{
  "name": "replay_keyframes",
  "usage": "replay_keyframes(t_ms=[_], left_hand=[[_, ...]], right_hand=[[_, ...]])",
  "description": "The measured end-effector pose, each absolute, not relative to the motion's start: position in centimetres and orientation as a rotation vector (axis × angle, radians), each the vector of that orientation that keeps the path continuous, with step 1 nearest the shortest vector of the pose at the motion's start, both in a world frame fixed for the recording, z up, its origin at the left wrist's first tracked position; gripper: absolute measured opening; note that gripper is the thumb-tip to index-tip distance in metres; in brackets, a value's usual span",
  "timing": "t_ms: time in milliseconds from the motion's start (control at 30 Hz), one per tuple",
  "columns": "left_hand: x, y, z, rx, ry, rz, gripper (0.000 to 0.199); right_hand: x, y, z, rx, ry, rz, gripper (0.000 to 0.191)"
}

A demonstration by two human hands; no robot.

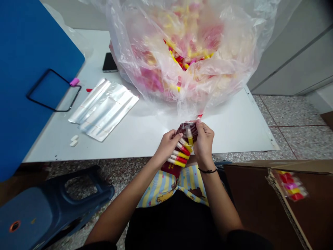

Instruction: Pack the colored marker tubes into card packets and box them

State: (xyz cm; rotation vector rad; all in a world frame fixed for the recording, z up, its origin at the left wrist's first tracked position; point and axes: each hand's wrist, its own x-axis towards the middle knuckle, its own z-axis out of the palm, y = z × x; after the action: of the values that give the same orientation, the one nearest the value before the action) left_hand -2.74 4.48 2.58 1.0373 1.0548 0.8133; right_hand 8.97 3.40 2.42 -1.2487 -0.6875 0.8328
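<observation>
Over my lap, at the table's front edge, my left hand (168, 146) pinches the side of a clear plastic packet (191, 126). Inside it lie several short white tubes with red or yellow ends (180, 156), most in a slanted row. One yellow-ended tube (190, 135) sits apart near the top. My right hand (204, 140) grips the packet's upper right corner, thumb on top. Just beyond the hands, a small red-and-white piece (199, 117) lies on the table. Behind it stands a large translucent bag (153, 66) full of red, yellow and pink pieces.
Flat clear packets (104, 113) lie on the white table (145, 135), near a dark phone (110, 63) and small white pieces (74, 140). A blue board (33, 45) rises at left, above a blue stool (28, 215). A filled packet (291, 185) lies in a cardboard box (249, 198).
</observation>
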Motion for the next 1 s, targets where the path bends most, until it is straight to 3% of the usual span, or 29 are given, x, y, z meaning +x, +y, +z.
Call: replay_keyframes(t_ms=[367, 600, 667, 1000], left_hand=[[-1.2, 6.4, 2.4, 1.201, 1.021, 0.953, 0.004], [-1.7, 10.9, 3.6, 1.921, 0.852, 0.602, 0.011], [-1.5, 10.9, 3.6, 2.027, 0.906, 0.539, 0.014], [-0.1, 7.9, 2.3, 2.083, 1.273, 0.508, 0.014]], right_hand=[[9.7, 4.5, 2.5, -1.22, -0.632, 0.828, 0.031], [14.0, 4.8, 2.8, -1.39, -1.138, 0.922, 0.025], [14.7, 4.4, 2.3, -1.511, -1.299, 0.819, 0.013], [13.9, 4.0, -0.5, -1.614, -1.239, 0.295, 0.023]])
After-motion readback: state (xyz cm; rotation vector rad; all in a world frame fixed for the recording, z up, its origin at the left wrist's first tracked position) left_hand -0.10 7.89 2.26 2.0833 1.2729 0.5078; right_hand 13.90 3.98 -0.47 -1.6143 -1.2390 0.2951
